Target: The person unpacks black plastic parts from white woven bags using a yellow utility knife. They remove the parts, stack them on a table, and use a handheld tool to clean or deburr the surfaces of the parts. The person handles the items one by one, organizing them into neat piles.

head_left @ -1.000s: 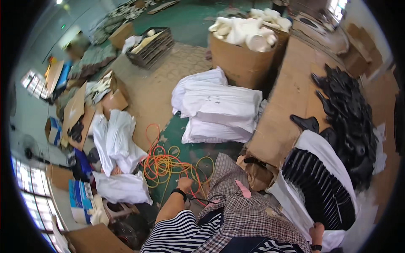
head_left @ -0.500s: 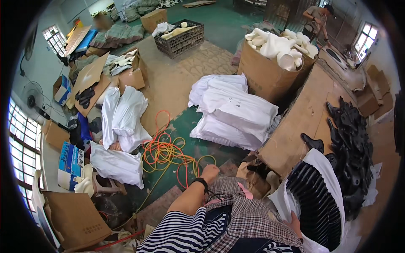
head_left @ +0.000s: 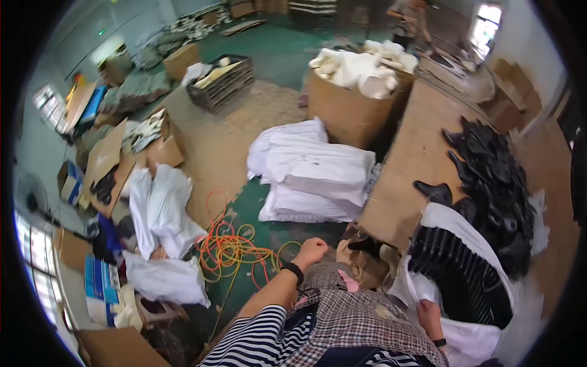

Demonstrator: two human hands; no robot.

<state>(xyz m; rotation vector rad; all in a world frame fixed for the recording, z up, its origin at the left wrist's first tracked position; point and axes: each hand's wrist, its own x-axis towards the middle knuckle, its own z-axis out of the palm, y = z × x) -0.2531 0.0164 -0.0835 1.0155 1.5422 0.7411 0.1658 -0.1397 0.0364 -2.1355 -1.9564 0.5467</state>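
My left hand (head_left: 312, 251) is raised above my lap, its fingers curled closed; whatever may be inside them is hidden. A dark band circles that wrist. My right hand (head_left: 430, 313) grips the near edge of an open white sack (head_left: 455, 218), with its fingers partly hidden by the cloth. Inside the sack, black ribbed-looking pieces (head_left: 452, 275) lie stacked in close rows. Just beyond it, a heap of glossy black moulded pieces (head_left: 489, 177) is piled on a cardboard-covered table. One such black piece (head_left: 433, 191) lies apart at the heap's left.
Filled white sacks (head_left: 318, 168) lie stacked ahead. A tangled orange and yellow hose (head_left: 235, 251) coils on the green floor. More white sacks (head_left: 165, 278) lie at left. A big carton (head_left: 345, 113) overflows with white moulded pieces. Another person (head_left: 413, 18) bends at the far right.
The view has turned, so the room sits further left and lower at the left side. My right hand shows more fully at the sack's edge. My left hand stays raised and closed.
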